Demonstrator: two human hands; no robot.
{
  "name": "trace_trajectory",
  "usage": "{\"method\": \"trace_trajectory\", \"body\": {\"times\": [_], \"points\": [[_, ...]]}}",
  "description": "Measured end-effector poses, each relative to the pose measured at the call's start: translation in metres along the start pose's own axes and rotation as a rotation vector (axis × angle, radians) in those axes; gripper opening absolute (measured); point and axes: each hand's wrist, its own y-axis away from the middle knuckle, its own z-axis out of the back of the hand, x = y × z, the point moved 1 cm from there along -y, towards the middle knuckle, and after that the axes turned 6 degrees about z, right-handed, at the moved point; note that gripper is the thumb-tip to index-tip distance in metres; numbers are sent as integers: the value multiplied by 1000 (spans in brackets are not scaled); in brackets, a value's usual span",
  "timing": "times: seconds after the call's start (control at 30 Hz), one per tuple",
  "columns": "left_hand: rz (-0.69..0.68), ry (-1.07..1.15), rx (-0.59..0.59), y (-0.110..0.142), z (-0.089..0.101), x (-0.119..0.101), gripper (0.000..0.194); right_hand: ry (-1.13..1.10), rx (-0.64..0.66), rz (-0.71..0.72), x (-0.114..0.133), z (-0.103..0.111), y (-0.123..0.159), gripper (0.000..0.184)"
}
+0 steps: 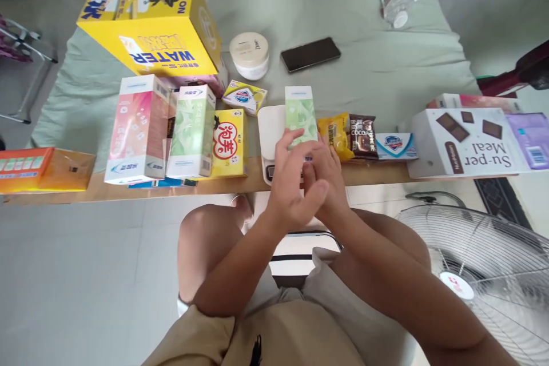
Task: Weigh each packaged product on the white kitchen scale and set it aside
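The central green carton (299, 107) appeared smooth paperboard; the scale (270, 132), matt plastic; the phone (311, 55), glossy; the table covering (373, 71), creased matt cloth.

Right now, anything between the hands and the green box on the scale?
Nothing visible. The left hand and right hand overlap the near end of the green box in view; contact is unclear. The scale lies beneath it; the yellow packet sits to its right, not between.
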Motion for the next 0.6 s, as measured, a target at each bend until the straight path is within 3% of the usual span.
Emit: {"method": "trace_trajectory", "body": {"times": [0.2,0.37,0.6], "points": [[86,-30,-115,0,12,15,46,-55,23,-58,-1,12,-11,47],[227,-80,-126,2,25,28,53,-122,-47,-65,-12,25,-11,44],[430,-81,-73,-4,15,40,54,-208,-56,-56,-19,25,-8,46]]}}
